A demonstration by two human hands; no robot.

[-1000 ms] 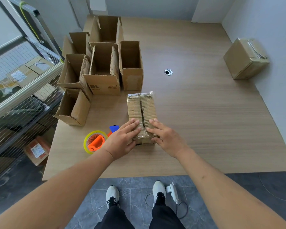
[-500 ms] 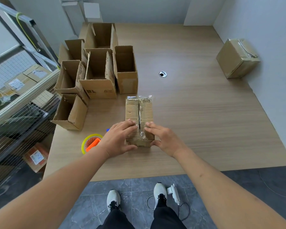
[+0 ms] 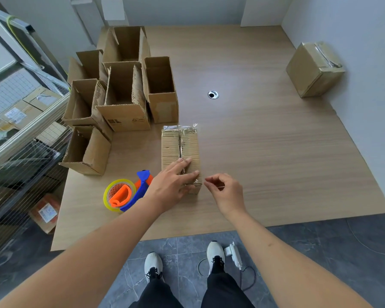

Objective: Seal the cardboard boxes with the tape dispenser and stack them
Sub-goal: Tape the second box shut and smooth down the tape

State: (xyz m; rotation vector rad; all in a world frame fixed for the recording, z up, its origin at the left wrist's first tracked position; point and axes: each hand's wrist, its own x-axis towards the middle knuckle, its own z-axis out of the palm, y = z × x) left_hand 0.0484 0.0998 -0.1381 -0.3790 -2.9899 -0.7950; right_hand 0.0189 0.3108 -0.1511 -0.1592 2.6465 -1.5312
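Step in hand: finishing the seal on one box. The narrow taped box [image 3: 180, 150] lies flat on the bench [image 3: 265, 152], near the front edge, w/ clear tape along its centre seam and a loose end sticking up at the far edge. Left hand [image 3: 169, 185] lies on the near end of the box, fingers straight and spread across the seam, grip released, pressing flat rather than grasping. Right hand [image 3: 226, 192] hovers just beside the box's near right corner, apart from it; fingers curled w/ thumb and forefinger close together. It may be pinching a tape end, but that's too small to tell.

Tape dispenser [image 3: 127, 193], yellow roll, orange core, blue handle, lies on the bench just left of the box, untouched. Six open boxes [image 3: 122, 101] stand clustered at the back left, unsealed. One sealed box [image 3: 313, 70] sits well apart at the far right by the wall.

Judgement: early in the task. Next move probably calls for smoothing down the near tape end, then carrying this box to the sealed one to stack, needing both hands round the box sides.
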